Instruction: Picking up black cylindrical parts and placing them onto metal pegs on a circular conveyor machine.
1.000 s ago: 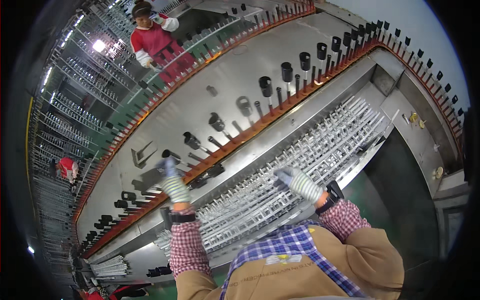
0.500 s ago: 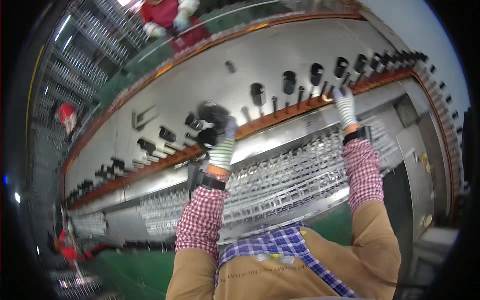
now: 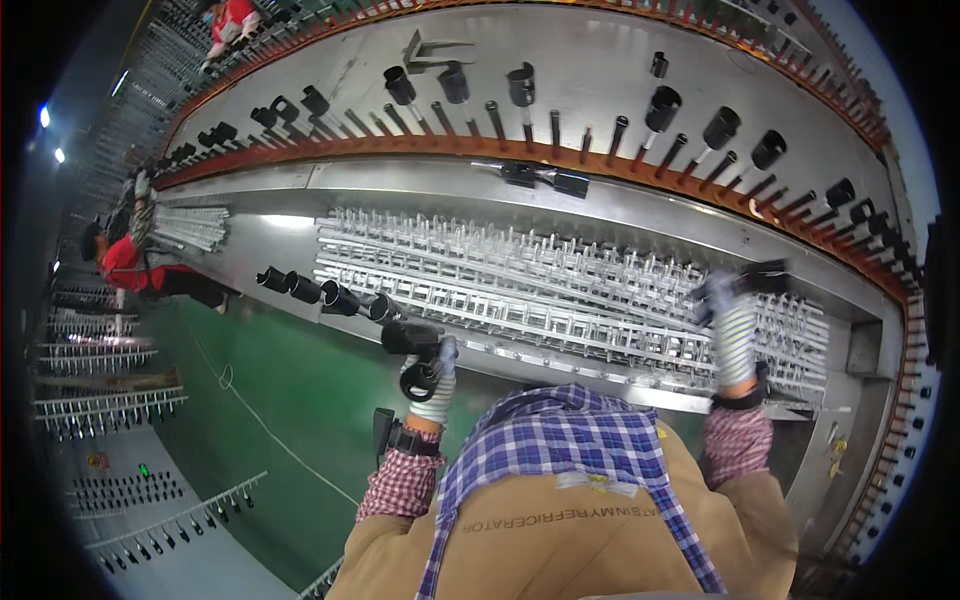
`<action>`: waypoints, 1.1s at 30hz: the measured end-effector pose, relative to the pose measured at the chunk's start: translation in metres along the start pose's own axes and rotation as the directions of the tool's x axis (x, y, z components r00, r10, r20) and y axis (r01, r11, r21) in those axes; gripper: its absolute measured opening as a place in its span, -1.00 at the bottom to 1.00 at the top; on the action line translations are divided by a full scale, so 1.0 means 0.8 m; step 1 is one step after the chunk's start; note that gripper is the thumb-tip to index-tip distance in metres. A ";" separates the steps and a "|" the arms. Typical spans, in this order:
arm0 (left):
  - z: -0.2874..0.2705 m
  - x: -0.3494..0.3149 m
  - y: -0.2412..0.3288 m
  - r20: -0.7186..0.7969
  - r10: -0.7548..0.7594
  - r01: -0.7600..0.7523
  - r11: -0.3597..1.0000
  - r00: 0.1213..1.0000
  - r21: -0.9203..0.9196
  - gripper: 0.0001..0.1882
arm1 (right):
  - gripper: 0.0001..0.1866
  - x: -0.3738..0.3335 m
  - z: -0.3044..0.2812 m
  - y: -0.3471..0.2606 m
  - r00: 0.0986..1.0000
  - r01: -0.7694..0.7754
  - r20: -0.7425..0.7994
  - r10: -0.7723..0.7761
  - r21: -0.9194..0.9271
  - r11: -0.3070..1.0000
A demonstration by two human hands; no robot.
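My left hand (image 3: 434, 382), in a striped glove, is closed around black cylindrical cups (image 3: 412, 340) in front of the metal trough. Several similar black cups (image 3: 340, 297) stand in a row to its left along the trough's front edge. My right hand (image 3: 733, 320), also gloved and smeared by motion, is over the right part of the trough. A blurred black cylindrical part (image 3: 766, 277) is at its fingers. Below both hands' reach, layered silvery racks with short prongs (image 3: 520, 290) fill the trough.
Beyond the trough runs an orange-brown conveyor rail (image 3: 450, 147) with upright pins, some bearing black cups (image 3: 522, 86). Two black parts (image 3: 540, 178) lie on the metal ledge. A co-worker in red (image 3: 125, 258) is at the far left. Hanging racks (image 3: 180, 530) are at lower left.
The view has turned. Both hands have come back from the conveyor rail toward me. My left hand still has black cups; a black part now shows at my right hand.
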State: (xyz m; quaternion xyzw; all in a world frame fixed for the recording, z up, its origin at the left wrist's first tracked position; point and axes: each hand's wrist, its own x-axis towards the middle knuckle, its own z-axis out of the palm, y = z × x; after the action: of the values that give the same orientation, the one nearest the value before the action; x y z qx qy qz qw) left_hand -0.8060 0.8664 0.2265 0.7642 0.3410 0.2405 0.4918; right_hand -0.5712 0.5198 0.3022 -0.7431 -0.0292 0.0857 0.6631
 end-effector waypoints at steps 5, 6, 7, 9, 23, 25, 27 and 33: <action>0.002 0.014 0.035 0.228 0.207 -0.308 0.671 0.951 0.675 -0.65 | -0.62 -0.135 0.084 -0.002 0.933 -0.299 0.241 0.267 0.105 0.949; -0.001 0.012 0.042 0.272 0.244 -0.365 0.657 0.931 0.659 -0.64 | -0.72 -0.147 0.095 0.002 0.956 -0.233 0.211 0.203 0.125 0.964; -0.001 0.011 0.038 0.314 0.182 -0.358 0.593 0.932 0.722 -0.64 | -0.72 -0.152 0.103 0.005 0.943 -0.278 0.229 0.243 0.137 0.951; 0.000 0.018 -0.033 0.229 0.176 -0.265 0.848 0.957 0.458 -0.71 | -0.74 -0.152 0.109 0.019 0.923 -0.341 0.241 0.301 0.143 0.929; 0.080 -0.020 0.060 0.570 0.007 0.054 0.994 0.821 -0.091 -0.69 | -0.73 -0.157 0.162 0.035 0.971 -0.105 0.216 0.101 0.007 0.994; 0.081 -0.027 0.057 0.497 0.063 -0.067 0.998 0.865 -0.010 -0.73 | -0.70 -0.157 0.166 0.035 0.970 -0.081 0.206 0.132 -0.243 0.967; 0.094 -0.035 0.035 0.502 0.012 0.107 0.972 0.865 -0.207 -0.67 | -0.64 -0.155 0.163 0.078 0.949 0.287 0.272 -0.159 -0.540 0.791; 0.065 -0.059 0.023 0.290 0.203 -0.131 0.960 0.935 -0.249 -0.69 | -0.59 -0.145 0.149 0.041 0.909 0.245 0.412 0.069 -0.661 0.709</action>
State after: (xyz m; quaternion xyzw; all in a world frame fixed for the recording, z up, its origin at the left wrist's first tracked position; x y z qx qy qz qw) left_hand -0.7947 0.7949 0.2208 0.7581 0.1628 0.1947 0.6007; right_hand -0.7071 0.6147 0.2675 -0.9008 -0.2330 0.1882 0.3145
